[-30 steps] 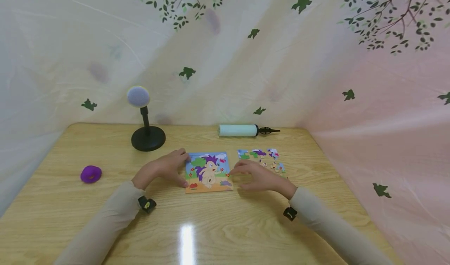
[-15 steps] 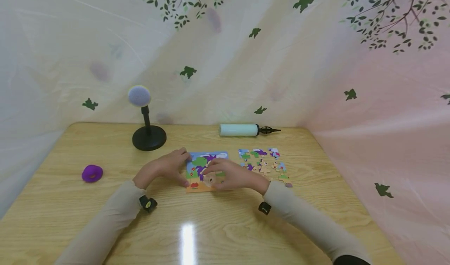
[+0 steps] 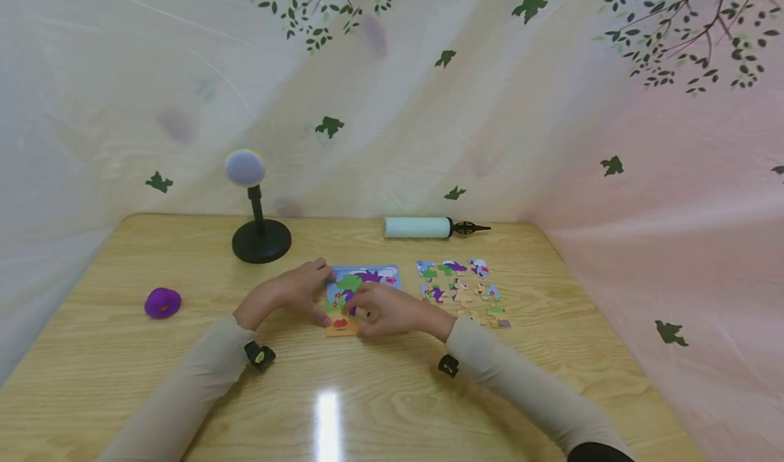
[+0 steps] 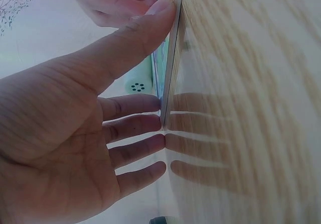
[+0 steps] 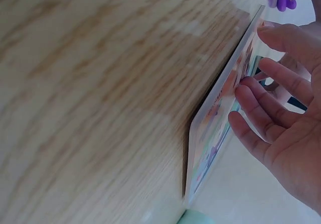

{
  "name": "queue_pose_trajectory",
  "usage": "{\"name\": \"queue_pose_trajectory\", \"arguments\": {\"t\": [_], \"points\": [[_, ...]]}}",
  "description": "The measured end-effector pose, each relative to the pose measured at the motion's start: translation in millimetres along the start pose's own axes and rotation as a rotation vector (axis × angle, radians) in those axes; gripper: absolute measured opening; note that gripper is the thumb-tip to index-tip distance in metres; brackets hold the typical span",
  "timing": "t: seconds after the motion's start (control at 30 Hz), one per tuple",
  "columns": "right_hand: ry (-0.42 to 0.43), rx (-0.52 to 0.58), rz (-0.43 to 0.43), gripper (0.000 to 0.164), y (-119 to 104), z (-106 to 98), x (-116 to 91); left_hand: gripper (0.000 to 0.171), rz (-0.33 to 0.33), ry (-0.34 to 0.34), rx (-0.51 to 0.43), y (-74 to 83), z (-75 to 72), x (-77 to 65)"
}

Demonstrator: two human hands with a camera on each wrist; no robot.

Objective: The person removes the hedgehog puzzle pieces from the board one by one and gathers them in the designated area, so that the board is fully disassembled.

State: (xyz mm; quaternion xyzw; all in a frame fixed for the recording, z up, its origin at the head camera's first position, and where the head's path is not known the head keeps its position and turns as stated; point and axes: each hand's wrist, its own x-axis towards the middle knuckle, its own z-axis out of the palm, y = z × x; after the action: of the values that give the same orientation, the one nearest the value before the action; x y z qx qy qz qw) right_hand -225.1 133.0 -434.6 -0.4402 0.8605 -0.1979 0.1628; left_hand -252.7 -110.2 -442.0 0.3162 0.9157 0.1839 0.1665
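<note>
A flat puzzle board (image 3: 350, 283) with a purple-haired hedgehog picture lies on the table. My left hand (image 3: 286, 293) rests at its left side. In the left wrist view the thumb (image 4: 159, 12) lies on the board's edge and the straight fingers (image 4: 135, 126) reach along it. Above the board's lower middle is my right hand (image 3: 395, 309), covering part of the picture. The right wrist view has its loosely bent fingers (image 5: 253, 103) touching the board's printed face; no piece shows between them. Loose jigsaw pieces (image 3: 463, 293) lie in rough rows to the right.
Behind the board lies a pale green hand pump (image 3: 418, 227) with a black nozzle. A round-headed microphone-like object (image 3: 245, 169) on a black base stands at the back left. A purple ring (image 3: 162, 303) lies left on the wooden table (image 3: 257, 407); a leaf-patterned curtain (image 3: 392, 94) hangs behind.
My right hand has moved left from the board's right edge to over its lower middle, uncovering more loose pieces. My left hand has stayed at the board's left side.
</note>
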Motion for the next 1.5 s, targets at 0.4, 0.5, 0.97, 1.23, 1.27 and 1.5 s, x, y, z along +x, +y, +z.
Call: {"name": "queue_pose_trajectory", "arguments": {"t": [0.4, 0.5, 0.97, 1.23, 1.27, 1.5], "points": [[-0.002, -0.035, 0.004, 0.038, -2.4, 3.1, 5.6, 0.082, 0.022, 0.01, 0.006, -1.2, 0.1, 0.1], [-0.009, -0.025, 0.014, 0.038, -3.5, 2.7, 6.5, 0.082, 0.017, 0.009, 0.001, -2.0, 0.3, 0.8], [0.004, 0.031, 0.021, 0.038, -2.9, 2.8, 8.9, 0.083, 0.038, 0.02, 0.028, -2.3, 0.5, -0.2], [0.019, 0.044, 0.017, 0.036, -3.9, 2.7, 9.3, 0.083, 0.045, 0.026, 0.025, -1.5, 0.6, -2.0], [0.019, 0.044, 0.015, 0.036, -4.2, 2.6, 9.4, 0.082, 0.045, 0.026, 0.025, -1.1, 0.4, -2.3], [0.032, 0.064, -0.001, 0.04, -4.9, 2.2, 11.3, 0.081, 0.044, 0.022, 0.025, -1.0, -0.1, -2.2]]}}
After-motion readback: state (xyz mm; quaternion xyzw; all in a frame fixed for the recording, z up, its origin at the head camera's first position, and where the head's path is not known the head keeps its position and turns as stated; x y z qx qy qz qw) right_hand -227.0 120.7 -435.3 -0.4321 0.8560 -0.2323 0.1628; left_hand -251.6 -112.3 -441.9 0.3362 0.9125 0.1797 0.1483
